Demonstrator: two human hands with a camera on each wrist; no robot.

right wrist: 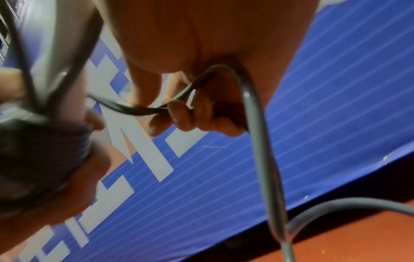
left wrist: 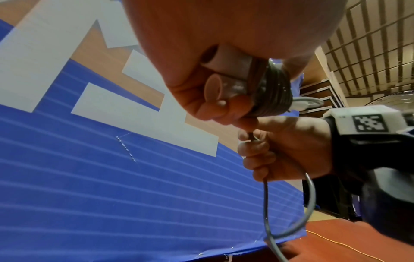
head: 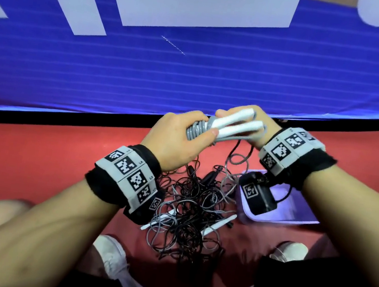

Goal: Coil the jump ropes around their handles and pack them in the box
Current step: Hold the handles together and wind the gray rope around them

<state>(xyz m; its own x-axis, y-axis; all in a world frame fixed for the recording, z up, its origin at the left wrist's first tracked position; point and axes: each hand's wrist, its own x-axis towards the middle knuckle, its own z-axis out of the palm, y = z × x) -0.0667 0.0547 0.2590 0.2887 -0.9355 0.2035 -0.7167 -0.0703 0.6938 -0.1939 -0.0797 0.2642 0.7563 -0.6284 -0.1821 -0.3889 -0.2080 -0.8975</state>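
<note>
My left hand [head: 174, 138] grips two white jump rope handles [head: 232, 125] held side by side, with grey rope coiled [head: 196, 129] round their near end. Just right of it, my right hand [head: 268, 130] has its fingers curled round the loose grey rope [head: 235, 159], which hangs down to the floor. In the left wrist view the coil [left wrist: 273, 92] sits tight against my palm, and the right hand [left wrist: 268, 150] clasps the rope [left wrist: 266, 195] below it. The right wrist view shows my fingers [right wrist: 190, 115] closed on the grey rope [right wrist: 257, 133]. A purple box [head: 279, 222] stands on the floor under my right wrist.
A tangled pile of black and grey ropes [head: 194, 205] with loose white handles [head: 218, 225] lies on the red floor between my feet. A blue mat [head: 193, 71] with white lettering spreads beyond the hands. My white shoes [head: 113, 261] flank the pile.
</note>
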